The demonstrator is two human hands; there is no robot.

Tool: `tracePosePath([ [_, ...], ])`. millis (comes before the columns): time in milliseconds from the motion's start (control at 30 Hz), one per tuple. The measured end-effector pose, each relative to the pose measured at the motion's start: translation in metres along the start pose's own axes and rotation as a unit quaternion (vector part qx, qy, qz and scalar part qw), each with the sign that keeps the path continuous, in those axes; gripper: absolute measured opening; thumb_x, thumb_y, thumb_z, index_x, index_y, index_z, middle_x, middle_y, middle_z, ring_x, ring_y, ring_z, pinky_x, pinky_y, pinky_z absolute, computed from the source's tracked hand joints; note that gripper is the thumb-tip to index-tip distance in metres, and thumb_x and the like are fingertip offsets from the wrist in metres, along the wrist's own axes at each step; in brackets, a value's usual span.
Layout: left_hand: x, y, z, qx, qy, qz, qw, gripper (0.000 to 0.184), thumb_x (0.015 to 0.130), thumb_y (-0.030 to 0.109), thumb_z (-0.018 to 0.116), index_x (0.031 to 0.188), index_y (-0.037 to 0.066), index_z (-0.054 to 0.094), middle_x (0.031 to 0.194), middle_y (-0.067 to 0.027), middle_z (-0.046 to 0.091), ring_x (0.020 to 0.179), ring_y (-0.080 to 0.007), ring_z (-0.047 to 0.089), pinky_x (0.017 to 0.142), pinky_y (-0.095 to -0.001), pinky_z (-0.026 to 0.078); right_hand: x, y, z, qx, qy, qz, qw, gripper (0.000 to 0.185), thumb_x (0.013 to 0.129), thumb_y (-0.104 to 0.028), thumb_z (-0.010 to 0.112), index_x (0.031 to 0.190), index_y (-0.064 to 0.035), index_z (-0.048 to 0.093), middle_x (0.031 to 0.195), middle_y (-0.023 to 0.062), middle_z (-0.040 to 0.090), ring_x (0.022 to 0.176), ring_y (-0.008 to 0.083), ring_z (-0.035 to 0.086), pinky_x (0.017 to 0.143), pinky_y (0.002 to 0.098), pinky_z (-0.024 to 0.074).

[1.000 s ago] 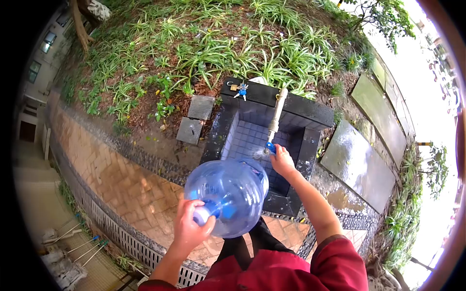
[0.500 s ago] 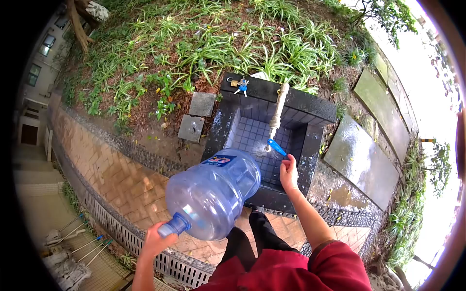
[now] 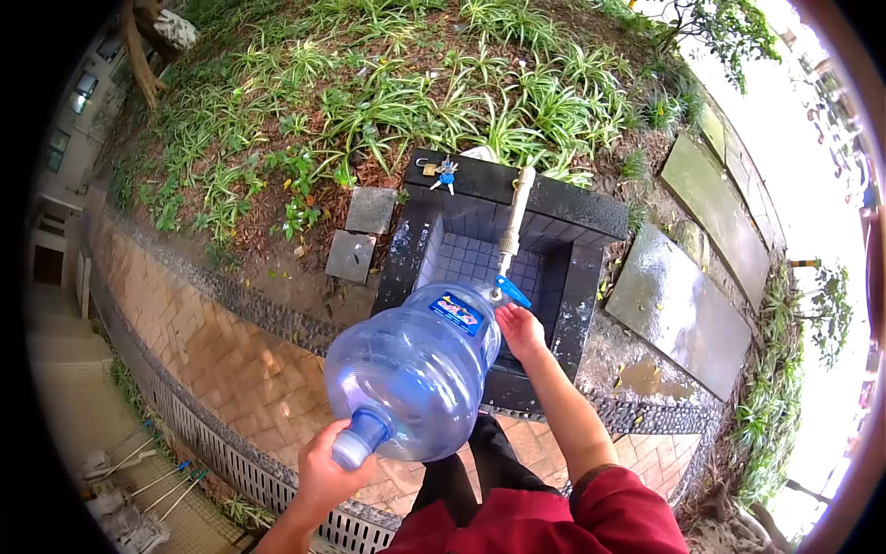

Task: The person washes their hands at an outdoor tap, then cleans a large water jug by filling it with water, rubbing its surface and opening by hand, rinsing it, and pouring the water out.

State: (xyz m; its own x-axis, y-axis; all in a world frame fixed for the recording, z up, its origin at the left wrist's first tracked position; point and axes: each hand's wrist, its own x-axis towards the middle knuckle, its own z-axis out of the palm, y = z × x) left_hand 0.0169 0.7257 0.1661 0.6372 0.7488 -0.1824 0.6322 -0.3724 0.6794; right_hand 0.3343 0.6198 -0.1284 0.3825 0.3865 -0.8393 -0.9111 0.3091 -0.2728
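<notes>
A large clear-blue water cooler jug [image 3: 406, 369] lies tilted in front of me, its labelled base end toward the basin and its neck toward me. My left hand [image 3: 334, 462] is wrapped round the neck. Beside the base end is my right hand [image 3: 520, 332], palm partly up, fingers apart and close to the jug wall; whether they touch it I cannot tell. Just above that hand, the tap's blue lever [image 3: 513, 292] sits at the end of a pale pipe [image 3: 517, 212]. The tap outlet is mostly hidden by the jug.
A tiled basin [image 3: 461, 258] with a dark stone rim surrounds the tap. Keys [image 3: 445, 174] and an open padlock [image 3: 428, 167] lie on its back ledge. Wet stone slabs [image 3: 683, 305] are at the right, plants [image 3: 397, 111] behind, brick paving [image 3: 221, 342] at the left.
My right hand has left the blue lever and moved left to the jug's base end. The jug has turned slightly and come nearer the tap. The water spray seen earlier no longer shows.
</notes>
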Motion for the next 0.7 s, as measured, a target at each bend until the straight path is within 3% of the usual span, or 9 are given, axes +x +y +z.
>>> tracePosePath([
  [167,0.024,0.019,0.013,0.03,-0.039,0.072,0.996,0.053,0.059,0.018,0.078,0.104,-0.001,0.057,0.085,-0.019,0.063,0.074,-0.0318,0.065,0.066,-0.0386,0.052,0.036,0.006,0.0,0.059,-0.066,0.004,0.996,0.026,0.095,-0.016,0.039,0.105,0.0051,0.05,0.099,0.019,0.059,0.094,0.0299,0.061,0.081,0.0392,0.0545],
  [267,0.033,0.029,0.018,0.044,-0.074,0.094,0.992,0.055,0.059,0.02,0.079,0.105,0.0,0.056,0.086,-0.0193,0.062,0.075,-0.0333,0.065,0.065,-0.0397,0.053,0.03,-0.005,0.003,0.07,-0.064,0.011,0.995,0.028,0.093,-0.013,0.038,0.102,0.006,0.056,0.098,0.0172,0.061,0.091,0.0272,0.062,0.083,0.0358,0.0546],
  [300,0.037,0.036,0.02,0.047,-0.078,0.107,0.99,0.055,0.059,0.02,0.078,0.105,0.0,0.056,0.086,-0.0196,0.062,0.075,-0.0332,0.065,0.065,-0.0398,0.053,0.031,-0.007,0.004,0.087,-0.051,0.029,0.994,0.032,0.095,-0.02,0.034,0.101,0.0057,0.053,0.095,0.0182,0.061,0.087,0.0288,0.062,0.076,0.0381,0.0555],
  [367,0.041,0.043,0.023,0.052,-0.08,0.134,0.986,0.055,0.059,0.02,0.078,0.106,0.0,0.056,0.083,-0.0198,0.063,0.073,-0.0331,0.065,0.064,-0.0398,0.054,0.032,-0.006,0.004,0.077,-0.049,0.046,0.995,0.031,0.095,-0.019,0.036,0.099,0.0056,0.054,0.095,0.0187,0.06,0.087,0.0291,0.062,0.077,0.038,0.0553],
  [700,0.024,0.019,-0.011,0.039,-0.071,0.052,0.995,0.053,0.056,0.017,0.076,0.103,0.0,0.058,0.084,-0.0175,0.064,0.075,-0.0296,0.066,0.066,-0.0369,0.053,0.042,0.01,0.012,0.049,-0.081,0.074,0.993,0.026,0.091,-0.018,0.05,0.097,0.0058,0.056,0.091,0.0194,0.06,0.083,0.03,0.063,0.076,0.0378,0.0564],
])
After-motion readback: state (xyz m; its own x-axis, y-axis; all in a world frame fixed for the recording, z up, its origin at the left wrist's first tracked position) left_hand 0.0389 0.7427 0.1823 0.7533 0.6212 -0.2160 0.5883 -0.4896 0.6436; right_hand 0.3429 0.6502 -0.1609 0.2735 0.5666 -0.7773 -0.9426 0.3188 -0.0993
